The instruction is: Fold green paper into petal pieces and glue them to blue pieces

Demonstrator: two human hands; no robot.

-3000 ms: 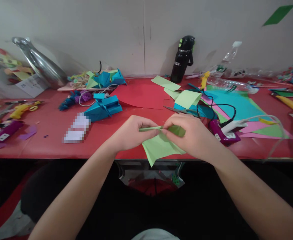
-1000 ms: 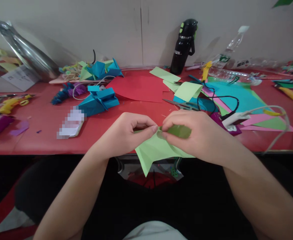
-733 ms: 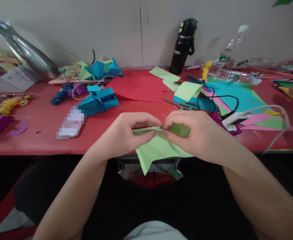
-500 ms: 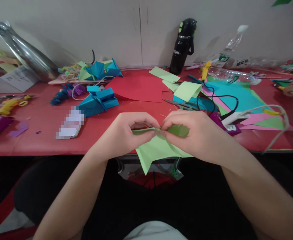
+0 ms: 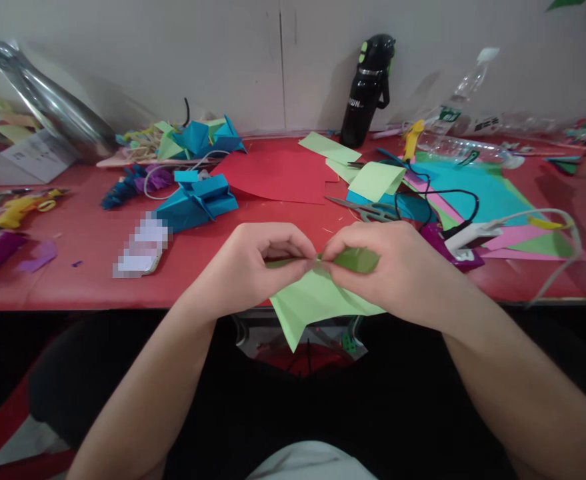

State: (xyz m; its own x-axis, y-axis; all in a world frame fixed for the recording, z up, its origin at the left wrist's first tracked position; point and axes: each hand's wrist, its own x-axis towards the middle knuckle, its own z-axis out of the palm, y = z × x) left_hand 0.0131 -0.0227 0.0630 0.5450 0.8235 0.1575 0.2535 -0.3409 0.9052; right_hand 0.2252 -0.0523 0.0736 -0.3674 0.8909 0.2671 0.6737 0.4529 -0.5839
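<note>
A light green sheet of folded paper (image 5: 317, 303) is held at the front edge of the red table, its lower part hanging with a pointed corner toward my lap. My left hand (image 5: 267, 263) pinches its upper edge between thumb and fingers. Right beside it, my right hand (image 5: 373, 260) pinches the same edge, so the fingertips of both hands almost meet at the middle. Creases run down from the pinched spot. Part of the paper behind my fingers is hidden. Behind the right hand lie scissors (image 5: 363, 209) and light green paper pieces (image 5: 377, 181).
Blue folded paper (image 5: 195, 202) and a phone-like blurred object (image 5: 145, 245) lie to the left. A black bottle (image 5: 367, 90) stands at the back. Right are coloured sheets (image 5: 477, 193), a purple power strip (image 5: 435, 241) with cables, and plastic bottles (image 5: 465, 150). A glue gun (image 5: 23, 208) lies far left.
My hands stay almost still, pinching the green paper at the same spot. At the far right edge, another person's hand has shifted and is now less visible.
</note>
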